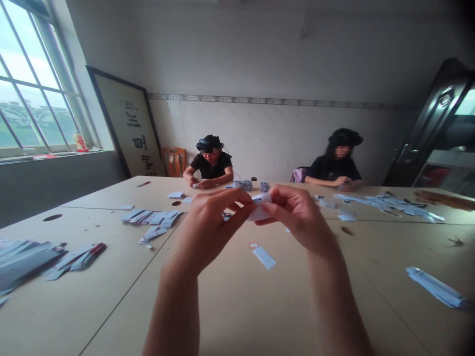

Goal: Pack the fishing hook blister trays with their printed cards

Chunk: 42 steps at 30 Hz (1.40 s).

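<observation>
Between my two hands, raised above the table, is a small white slip of paper with a dark printed patch near its top. My left hand pinches its left side between thumb and fingers. From the other side my right hand grips the slip, thumb in front and fingers curled behind. Below them on the tabletop lie a white paper strip and a small red-edged label. Part of a dark printed piece shows just behind my left fingers.
Paper strips and larger paper stacks lie on the left of the table. Small bundles stand behind my hands. More strips and a bundle lie right. Two people sit opposite.
</observation>
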Motion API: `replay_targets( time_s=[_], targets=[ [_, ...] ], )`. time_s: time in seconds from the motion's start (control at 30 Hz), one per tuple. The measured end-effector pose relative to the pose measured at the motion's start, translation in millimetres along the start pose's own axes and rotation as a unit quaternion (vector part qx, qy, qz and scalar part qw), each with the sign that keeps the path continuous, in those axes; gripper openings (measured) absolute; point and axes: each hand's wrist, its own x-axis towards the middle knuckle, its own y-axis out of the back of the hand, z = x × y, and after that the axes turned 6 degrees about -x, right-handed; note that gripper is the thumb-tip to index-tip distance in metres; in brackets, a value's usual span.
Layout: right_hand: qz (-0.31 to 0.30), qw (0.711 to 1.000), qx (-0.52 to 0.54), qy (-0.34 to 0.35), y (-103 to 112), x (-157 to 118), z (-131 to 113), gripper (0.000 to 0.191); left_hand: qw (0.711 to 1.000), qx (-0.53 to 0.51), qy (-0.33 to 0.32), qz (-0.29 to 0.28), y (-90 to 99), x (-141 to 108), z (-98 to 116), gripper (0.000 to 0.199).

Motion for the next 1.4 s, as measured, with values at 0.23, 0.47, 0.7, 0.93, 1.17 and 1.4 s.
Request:
replay_targets(
  time_s=[0.23, 0.47, 0.7, 0.93, 1.17, 1.4],
  targets=[
    [0.0, 1.0, 0.017, -0.002, -1.5, 3.1, 4.9, 0.025, 1.0, -0.005, 0.002, 0.004, 1.3, 0.7, -0.6, 0.008],
    [0.005, 0.999, 0.045, -0.004, 0.7, 4.3, 3.2, 0.024, 0.999, -0.038, 0.017, 0.015, -0.3, 1.3, -9.7, 0.017],
    [0.014, 0.996, 0.089, 0.006, 4.5, 6.4, 6.9, 0.015, 0.986, -0.051, 0.096, 0.129, 0.2, 3.1, -14.8, 0.023],
    [0.028, 0.995, 0.098, -0.002, 6.6, 6.4, 5.8, 0.018, 0.976, -0.16, 0.142, 0.032, 10.2, 2.2, -31.8, 0.025],
    [0.037, 0.996, 0.081, 0.002, 6.4, 8.2, 8.8, 0.028, 0.975, -0.177, 0.136, 0.017, 11.6, 3.2, -28.5, 0.02],
    [0.069, 0.997, 0.024, -0.002, 4.0, 8.7, 13.3, 0.024, 0.968, -0.213, 0.131, 0.003, 4.9, 4.6, -27.0, 0.023]
  ],
)
